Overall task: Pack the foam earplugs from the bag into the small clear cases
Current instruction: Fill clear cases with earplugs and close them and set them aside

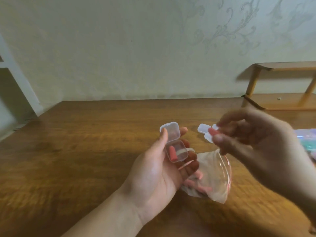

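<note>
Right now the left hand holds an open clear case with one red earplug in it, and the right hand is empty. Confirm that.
Not quite. The head view shows the right hand pinching a red earplug. The rest stands: the left hand holds the open clear case with one earplug inside.

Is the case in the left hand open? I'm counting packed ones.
Open. The clear case in the left hand has its lid tipped back, and one earplug lies in its base.
</note>
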`<move>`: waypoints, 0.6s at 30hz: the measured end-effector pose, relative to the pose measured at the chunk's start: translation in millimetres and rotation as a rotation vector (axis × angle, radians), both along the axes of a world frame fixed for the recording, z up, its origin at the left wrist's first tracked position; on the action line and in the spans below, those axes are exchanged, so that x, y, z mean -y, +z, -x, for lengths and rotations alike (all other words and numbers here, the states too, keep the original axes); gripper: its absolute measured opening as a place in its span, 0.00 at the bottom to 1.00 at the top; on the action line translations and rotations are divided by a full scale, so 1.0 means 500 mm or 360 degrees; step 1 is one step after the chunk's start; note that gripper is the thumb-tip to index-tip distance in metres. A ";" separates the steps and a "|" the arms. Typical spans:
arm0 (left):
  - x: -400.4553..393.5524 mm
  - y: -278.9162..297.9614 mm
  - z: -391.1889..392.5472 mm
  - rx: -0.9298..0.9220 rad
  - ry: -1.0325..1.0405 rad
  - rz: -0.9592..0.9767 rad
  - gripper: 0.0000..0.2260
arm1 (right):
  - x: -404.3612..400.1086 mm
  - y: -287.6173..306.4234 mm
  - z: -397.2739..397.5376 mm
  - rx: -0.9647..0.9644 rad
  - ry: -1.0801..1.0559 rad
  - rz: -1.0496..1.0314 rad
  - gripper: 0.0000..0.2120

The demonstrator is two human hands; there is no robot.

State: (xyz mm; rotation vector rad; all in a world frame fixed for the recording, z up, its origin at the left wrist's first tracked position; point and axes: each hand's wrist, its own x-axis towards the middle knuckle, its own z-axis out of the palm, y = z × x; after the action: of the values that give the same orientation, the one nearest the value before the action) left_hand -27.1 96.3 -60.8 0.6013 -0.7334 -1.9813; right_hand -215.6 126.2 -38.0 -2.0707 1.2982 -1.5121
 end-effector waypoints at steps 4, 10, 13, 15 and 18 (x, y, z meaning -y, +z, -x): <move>-0.007 -0.003 0.005 0.0015 -0.0042 0.0033 0.24 | -0.001 -0.030 -0.046 -0.0471 -0.0142 0.0326 0.06; -0.006 -0.006 0.007 0.0022 -0.0041 0.0009 0.24 | 0.012 -0.054 -0.048 -0.0612 -0.0161 0.0372 0.07; -0.004 -0.007 0.008 -0.0029 -0.0032 -0.0006 0.23 | 0.015 -0.056 -0.051 -0.0607 -0.0151 0.0393 0.05; -0.004 -0.009 0.009 -0.0059 -0.0040 -0.0027 0.24 | 0.018 -0.061 -0.053 -0.0598 -0.0138 0.0390 0.05; -0.004 -0.010 0.009 -0.0083 -0.0046 -0.0060 0.25 | 0.019 -0.067 -0.052 -0.0618 -0.0118 0.0357 0.05</move>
State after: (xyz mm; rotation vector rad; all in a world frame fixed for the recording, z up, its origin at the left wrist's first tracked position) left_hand -31.4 98.2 -65.7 0.5618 -0.6779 -2.0336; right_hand -189.5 116.7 -71.6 -2.5867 1.4004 -1.3851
